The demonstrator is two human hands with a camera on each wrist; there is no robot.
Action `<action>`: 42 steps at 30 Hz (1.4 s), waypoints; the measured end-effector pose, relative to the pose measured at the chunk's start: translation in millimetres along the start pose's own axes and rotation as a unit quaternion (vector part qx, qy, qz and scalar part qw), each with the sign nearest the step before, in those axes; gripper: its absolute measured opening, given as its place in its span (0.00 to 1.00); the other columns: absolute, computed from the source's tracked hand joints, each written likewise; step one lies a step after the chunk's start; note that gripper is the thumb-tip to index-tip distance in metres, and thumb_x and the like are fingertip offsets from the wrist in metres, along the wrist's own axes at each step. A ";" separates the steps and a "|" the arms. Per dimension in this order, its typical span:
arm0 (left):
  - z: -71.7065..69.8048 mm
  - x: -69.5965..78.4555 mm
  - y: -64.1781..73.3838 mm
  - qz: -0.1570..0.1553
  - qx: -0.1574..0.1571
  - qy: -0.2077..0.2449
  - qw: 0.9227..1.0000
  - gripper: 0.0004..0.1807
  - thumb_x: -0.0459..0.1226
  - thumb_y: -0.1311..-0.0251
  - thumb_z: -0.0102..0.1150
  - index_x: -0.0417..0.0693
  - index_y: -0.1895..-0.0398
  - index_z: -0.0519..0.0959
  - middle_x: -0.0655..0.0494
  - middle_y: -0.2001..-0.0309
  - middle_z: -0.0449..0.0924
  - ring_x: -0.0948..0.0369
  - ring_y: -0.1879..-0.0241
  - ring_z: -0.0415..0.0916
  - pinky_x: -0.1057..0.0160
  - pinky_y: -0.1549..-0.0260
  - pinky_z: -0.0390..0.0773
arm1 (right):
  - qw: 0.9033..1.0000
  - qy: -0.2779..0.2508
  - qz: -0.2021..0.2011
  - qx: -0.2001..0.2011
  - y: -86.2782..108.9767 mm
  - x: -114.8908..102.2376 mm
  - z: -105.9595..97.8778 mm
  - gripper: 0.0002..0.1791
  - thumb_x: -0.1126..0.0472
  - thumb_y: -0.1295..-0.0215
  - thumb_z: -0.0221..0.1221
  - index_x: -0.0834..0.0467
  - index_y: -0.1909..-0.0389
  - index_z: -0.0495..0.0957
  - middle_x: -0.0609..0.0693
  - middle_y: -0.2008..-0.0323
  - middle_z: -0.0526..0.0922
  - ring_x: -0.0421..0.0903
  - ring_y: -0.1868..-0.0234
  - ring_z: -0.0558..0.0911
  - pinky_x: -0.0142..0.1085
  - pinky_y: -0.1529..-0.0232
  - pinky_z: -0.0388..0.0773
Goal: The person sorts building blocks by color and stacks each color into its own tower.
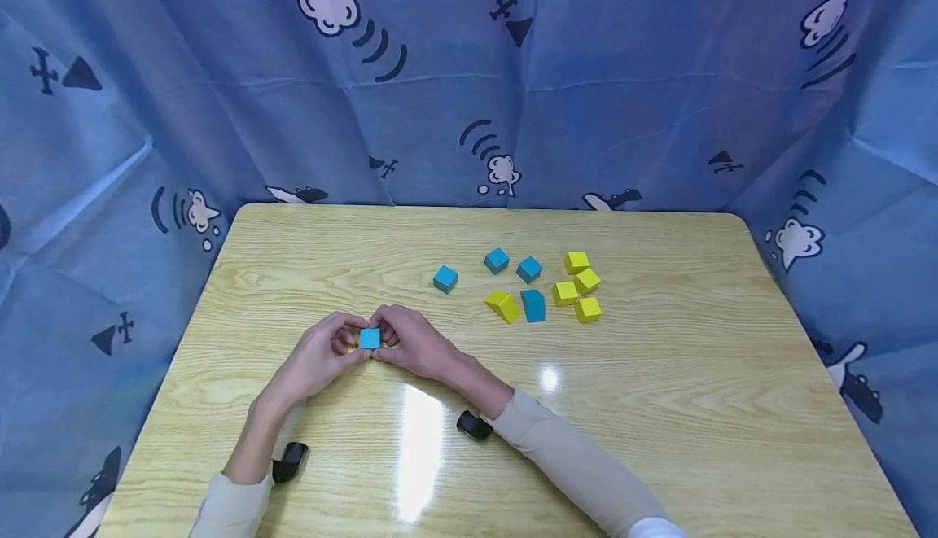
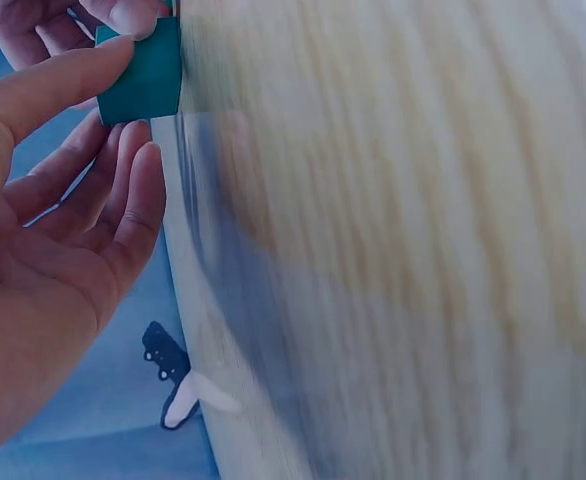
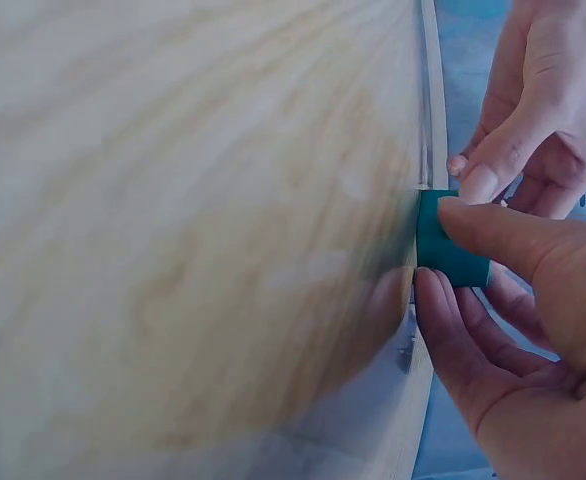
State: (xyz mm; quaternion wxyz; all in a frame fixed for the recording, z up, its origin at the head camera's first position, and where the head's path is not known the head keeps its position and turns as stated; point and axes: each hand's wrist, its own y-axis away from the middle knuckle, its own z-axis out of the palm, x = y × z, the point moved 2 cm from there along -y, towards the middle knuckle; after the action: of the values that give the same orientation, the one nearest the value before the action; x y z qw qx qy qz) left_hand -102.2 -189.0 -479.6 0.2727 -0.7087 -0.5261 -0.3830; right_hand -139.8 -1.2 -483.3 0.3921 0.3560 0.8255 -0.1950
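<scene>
One blue cube is in hand, at or just above the table; I cannot tell whether it rests there. The left hand pinches it on one side, thumb and fingers drawn in narrow; the right hand pinches it likewise on the other, the two hands' fingertips close together.

By my judgement things are at an early stage: only this cube is set apart, while nine blocks lie loose, all beyond the held cube and to its right, none touching it. Nearest it come three blue cubes; further right of it, a yellow wedge and a blue wedge lie near each other; furthest right, four yellow cubes cluster.

I see nothing built around the held cube, though the hands might hide something small. No container shows; the loose blocks lie directly on the table.
</scene>
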 end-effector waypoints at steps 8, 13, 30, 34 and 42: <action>1.1 -0.4 -0.8 -0.002 -0.007 -0.003 1.000 0.20 0.28 0.39 0.72 0.37 0.45 0.79 0.49 0.57 0.81 0.58 0.61 0.77 0.66 0.62 0.80 | 1.000 0.023 -0.002 -0.006 2.6 0.3 -2.2 0.18 0.68 0.35 0.69 0.62 0.47 0.78 0.52 0.54 0.82 0.45 0.55 0.81 0.28 0.53 0.78; 1.7 1.1 -1.3 -0.004 -0.012 -0.005 1.000 0.19 0.28 0.39 0.71 0.36 0.46 0.78 0.49 0.58 0.80 0.58 0.61 0.77 0.66 0.61 0.80 | 0.999 0.037 -0.002 -0.011 6.5 1.9 -9.4 0.19 0.67 0.34 0.67 0.62 0.44 0.77 0.53 0.51 0.82 0.46 0.52 0.80 0.31 0.49 0.77; 1.2 0.0 0.7 -0.010 -0.012 -0.013 1.000 0.19 0.28 0.39 0.71 0.37 0.46 0.78 0.51 0.60 0.79 0.58 0.63 0.77 0.65 0.61 0.80 | 0.984 0.161 0.002 0.077 5.2 17.3 -48.4 0.18 0.68 0.33 0.65 0.59 0.43 0.79 0.54 0.45 0.80 0.52 0.40 0.75 0.45 0.37 0.71; 1.4 0.2 -0.6 -0.009 -0.011 -0.014 1.000 0.19 0.27 0.39 0.71 0.36 0.46 0.78 0.51 0.61 0.79 0.58 0.63 0.77 0.65 0.61 0.80 | 0.974 0.207 0.009 0.096 5.0 22.0 -57.3 0.19 0.70 0.34 0.65 0.59 0.44 0.79 0.57 0.43 0.78 0.57 0.35 0.70 0.50 0.32 0.66; 0.8 -0.6 -3.4 0.001 -0.017 -0.006 1.000 0.20 0.27 0.39 0.70 0.35 0.44 0.77 0.50 0.60 0.79 0.58 0.62 0.78 0.64 0.60 0.81 | 0.958 0.267 0.050 0.091 7.3 33.1 -69.4 0.22 0.76 0.34 0.59 0.60 0.40 0.79 0.59 0.38 0.75 0.60 0.31 0.66 0.52 0.31 0.66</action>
State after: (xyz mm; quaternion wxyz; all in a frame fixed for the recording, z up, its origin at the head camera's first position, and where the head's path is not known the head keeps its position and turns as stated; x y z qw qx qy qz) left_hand -105.3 -187.7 -480.6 0.2581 -0.7162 -0.5202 -0.3870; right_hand -184.2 59.8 -466.8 0.1322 0.4698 0.8603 -0.1470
